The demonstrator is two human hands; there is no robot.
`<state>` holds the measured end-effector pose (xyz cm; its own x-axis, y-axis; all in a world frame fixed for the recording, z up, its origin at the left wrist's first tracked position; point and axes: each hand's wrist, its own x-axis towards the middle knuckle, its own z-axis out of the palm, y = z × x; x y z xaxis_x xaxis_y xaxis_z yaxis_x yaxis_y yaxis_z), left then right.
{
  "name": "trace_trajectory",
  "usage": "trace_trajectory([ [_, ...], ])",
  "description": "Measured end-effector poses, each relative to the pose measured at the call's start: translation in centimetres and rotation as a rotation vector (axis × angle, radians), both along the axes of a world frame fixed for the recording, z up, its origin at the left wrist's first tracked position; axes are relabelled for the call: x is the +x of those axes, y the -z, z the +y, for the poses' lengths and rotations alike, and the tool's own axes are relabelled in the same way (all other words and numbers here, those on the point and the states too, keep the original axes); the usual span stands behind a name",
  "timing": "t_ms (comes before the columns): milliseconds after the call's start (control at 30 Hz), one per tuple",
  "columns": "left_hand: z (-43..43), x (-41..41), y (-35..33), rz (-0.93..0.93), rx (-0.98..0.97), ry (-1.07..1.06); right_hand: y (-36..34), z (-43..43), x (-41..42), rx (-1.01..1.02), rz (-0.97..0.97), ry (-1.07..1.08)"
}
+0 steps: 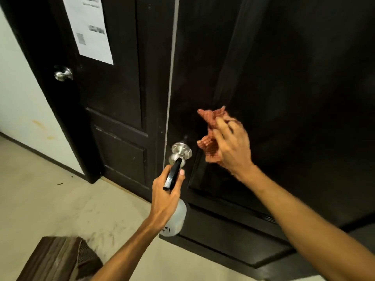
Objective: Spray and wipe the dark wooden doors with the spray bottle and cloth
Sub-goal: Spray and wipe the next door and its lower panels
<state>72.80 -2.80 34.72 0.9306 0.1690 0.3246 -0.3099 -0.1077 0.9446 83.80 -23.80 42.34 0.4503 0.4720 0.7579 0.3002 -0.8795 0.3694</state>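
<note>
my left hand [167,192] has its fingers curled round the neck of the white spray bottle [177,219], its black nozzle just short of the silver door knob [181,151]. my right hand [233,148] grips the crumpled orange checked cloth [211,138], fingers close to the dark wooden door [294,78]; i cannot tell if the cloth touches it.
</note>
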Motion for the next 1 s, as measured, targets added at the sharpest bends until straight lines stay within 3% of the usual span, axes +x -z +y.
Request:
trace_trajectory([
  [167, -1.6, -0.5, 0.7, 0.025, 0.035, 0.004, 10.3, 1.0, -2.7, -0.471, 0.501, -0.006],
  [267, -2.1, -1.0, 1.2, 0.041, 0.063, -0.009, 11.4, 0.9, -4.0, -0.498, 0.618, 0.052],
  [333, -2.1, -1.4, 1.5, 0.043, 0.066, -0.023, 10.9, 0.2, -4.1, -0.362, 0.554, 0.057],
  [433, -2.5, -1.7, 1.4, 0.054, 0.053, -0.026, 8.1, -3.3, -5.2, 0.044, 0.318, 0.008],
  [567, -3.7, -1.9, 0.8, 0.043, 0.068, -0.004, 5.4, -9.2, -7.9, 0.507, -0.060, 0.277],
  [667, -5.1, -1.8, 0.5, 0.028, 0.078, 0.031, 7.6, -9.1, -9.3, 0.775, 0.002, 0.328],
  [833, -8.5, -1.9, 0.2, 0.048, 0.124, 0.116, 12.6, -5.3, -9.5, 0.675, 0.444, 0.221],
  [933, -9.9, -2.1, 0.4, 0.056, 0.133, 0.165, 11.3, -6.7, -9.1, 0.668, 0.384, 0.175],
  [1000, -11.1, -2.3, 0.6, 0.056, 0.141, 0.190, 10.4, -9.5, -10.4, 0.820, 0.216, 0.198],
])
